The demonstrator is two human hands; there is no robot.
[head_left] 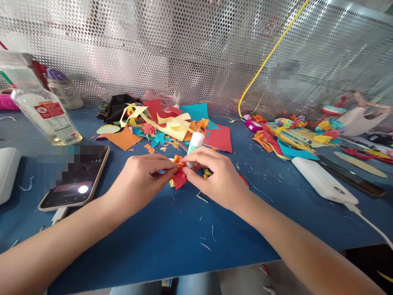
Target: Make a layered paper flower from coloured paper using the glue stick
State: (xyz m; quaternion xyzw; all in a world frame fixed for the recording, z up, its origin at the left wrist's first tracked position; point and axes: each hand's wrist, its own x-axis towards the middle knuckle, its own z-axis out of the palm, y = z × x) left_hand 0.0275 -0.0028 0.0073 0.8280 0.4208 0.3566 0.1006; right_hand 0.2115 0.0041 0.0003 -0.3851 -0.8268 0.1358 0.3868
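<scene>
Two bare hands meet over the middle of one blue table (172,243). Between them is one small crumpled paper piece (179,179), orange on its far part and red on its near part, with a bit of pale yellow at its left edge. The left hand (143,176) pinches it from the left between thumb and fingertips. The right hand (216,174) has its thumb and index fingertip closed on it from the right; whether its other fingers grip anything cannot be told.

One glue stick (195,142) with a white cap stands just beyond the right hand, its lower part partly hidden by the fingers. Farther off lie two heaps of coloured paper: one larger heap (181,123) at the far middle, and one smaller heap (285,143) to the right.

On the left are one phone (87,180), its screen lit, one clear bottle (57,114) with a red label, and one glass jar (66,93) beyond it. Two white devices flank the scene: one (7,174) at the left edge, and one (325,180) on the right with a cable plugged in. One yellow cord (270,51) hangs before a perforated metal panel (184,49) at the far side.
</scene>
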